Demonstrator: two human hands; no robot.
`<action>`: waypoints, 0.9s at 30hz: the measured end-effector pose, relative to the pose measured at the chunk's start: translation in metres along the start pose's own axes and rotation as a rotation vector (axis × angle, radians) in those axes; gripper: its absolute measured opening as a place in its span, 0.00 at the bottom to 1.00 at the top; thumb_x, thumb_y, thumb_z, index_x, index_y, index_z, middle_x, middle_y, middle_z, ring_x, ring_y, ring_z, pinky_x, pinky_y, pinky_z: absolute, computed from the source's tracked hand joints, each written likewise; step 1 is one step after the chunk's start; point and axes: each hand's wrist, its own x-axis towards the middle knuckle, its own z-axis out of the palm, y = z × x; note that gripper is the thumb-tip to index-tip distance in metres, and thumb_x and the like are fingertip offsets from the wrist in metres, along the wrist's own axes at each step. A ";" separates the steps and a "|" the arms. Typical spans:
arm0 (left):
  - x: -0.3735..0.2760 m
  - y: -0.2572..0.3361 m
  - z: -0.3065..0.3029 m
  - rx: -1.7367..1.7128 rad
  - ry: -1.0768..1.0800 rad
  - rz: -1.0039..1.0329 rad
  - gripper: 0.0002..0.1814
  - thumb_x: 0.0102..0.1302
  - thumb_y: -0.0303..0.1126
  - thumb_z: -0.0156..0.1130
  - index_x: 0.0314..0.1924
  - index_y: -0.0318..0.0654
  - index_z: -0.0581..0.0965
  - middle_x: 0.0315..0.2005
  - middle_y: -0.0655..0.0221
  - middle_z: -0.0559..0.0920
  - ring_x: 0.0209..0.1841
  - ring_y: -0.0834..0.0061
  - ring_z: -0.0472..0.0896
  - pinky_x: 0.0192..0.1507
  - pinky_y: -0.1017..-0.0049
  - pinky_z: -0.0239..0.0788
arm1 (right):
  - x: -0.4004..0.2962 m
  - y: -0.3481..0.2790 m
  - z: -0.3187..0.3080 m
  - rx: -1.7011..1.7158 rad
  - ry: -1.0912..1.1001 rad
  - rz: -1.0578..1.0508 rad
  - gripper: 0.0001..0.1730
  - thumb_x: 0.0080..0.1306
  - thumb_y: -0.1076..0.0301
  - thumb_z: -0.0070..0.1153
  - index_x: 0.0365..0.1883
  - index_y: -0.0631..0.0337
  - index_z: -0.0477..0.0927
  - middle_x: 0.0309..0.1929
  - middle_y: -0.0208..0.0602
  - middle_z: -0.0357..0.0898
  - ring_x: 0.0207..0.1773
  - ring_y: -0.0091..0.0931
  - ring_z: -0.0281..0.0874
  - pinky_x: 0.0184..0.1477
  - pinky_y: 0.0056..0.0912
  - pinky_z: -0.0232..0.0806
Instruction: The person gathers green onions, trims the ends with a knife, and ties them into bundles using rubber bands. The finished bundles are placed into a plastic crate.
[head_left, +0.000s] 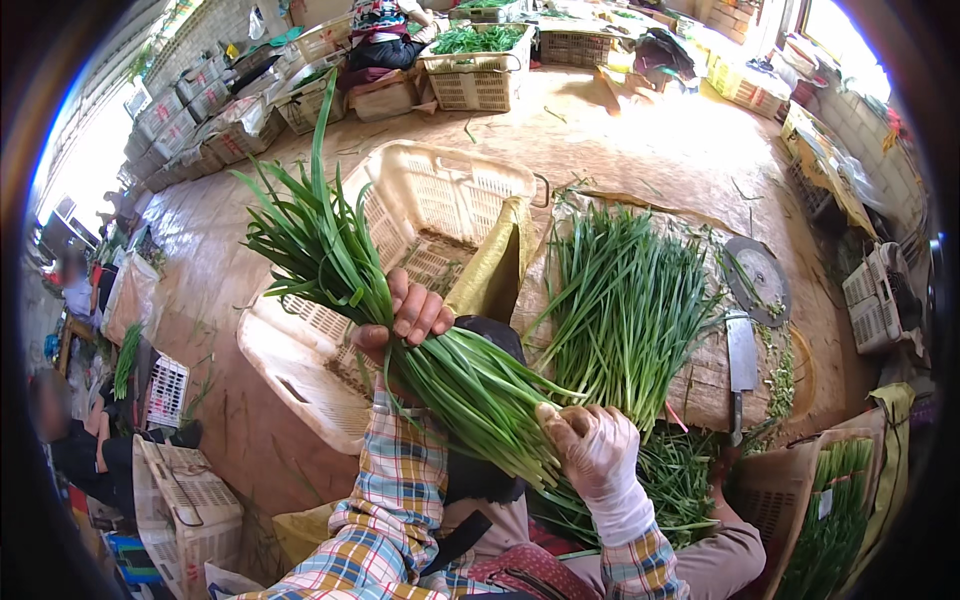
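Note:
My bare left hand (409, 311) is wrapped around the middle of a bundle of green garlic chives (472, 382). The leafy tips fan out to the upper left; the pale stalk ends point down to the right. My right hand (600, 450), in a thin whitish glove, pinches stalks at the bundle's lower right edge. To the right, a broad pile of loose chives (622, 307) lies on a worn board (690, 367). Beside that pile rests a cleaver (742, 352) with a dark handle. More loose greens (675, 480) lie low beside my right forearm.
A plastic crate (442, 184) with debris in its bottom stands ahead, a yellow sack (495, 262) over its side. A round disc (759, 279) lies beyond the cleaver. At lower right, a crate (772, 480) holds upright chives. Another person (386, 45) sits among crates at the back.

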 end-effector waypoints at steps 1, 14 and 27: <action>0.000 -0.002 -0.002 -0.024 0.001 0.004 0.16 0.51 0.32 0.61 0.38 0.41 0.65 0.26 0.74 0.73 0.32 0.76 0.73 0.47 0.70 0.65 | 0.000 0.000 0.001 0.006 0.016 -0.015 0.10 0.58 0.68 0.57 0.39 0.49 0.80 0.30 0.24 0.76 0.27 0.27 0.74 0.26 0.32 0.66; -0.005 -0.004 -0.020 -0.108 -0.006 -0.050 0.15 0.58 0.30 0.63 0.38 0.43 0.65 0.30 0.76 0.73 0.35 0.79 0.73 0.49 0.72 0.65 | 0.002 0.006 0.000 -0.044 -0.048 -0.070 0.11 0.59 0.67 0.58 0.41 0.46 0.80 0.27 0.24 0.73 0.28 0.26 0.75 0.25 0.32 0.67; -0.010 0.002 -0.022 -0.049 0.072 0.046 0.16 0.58 0.31 0.60 0.41 0.44 0.64 0.33 0.76 0.71 0.40 0.77 0.71 0.59 0.66 0.58 | -0.098 0.029 -0.038 0.838 -0.058 0.528 0.10 0.49 0.82 0.59 0.29 0.61 0.77 0.28 0.31 0.76 0.35 0.25 0.74 0.40 0.25 0.68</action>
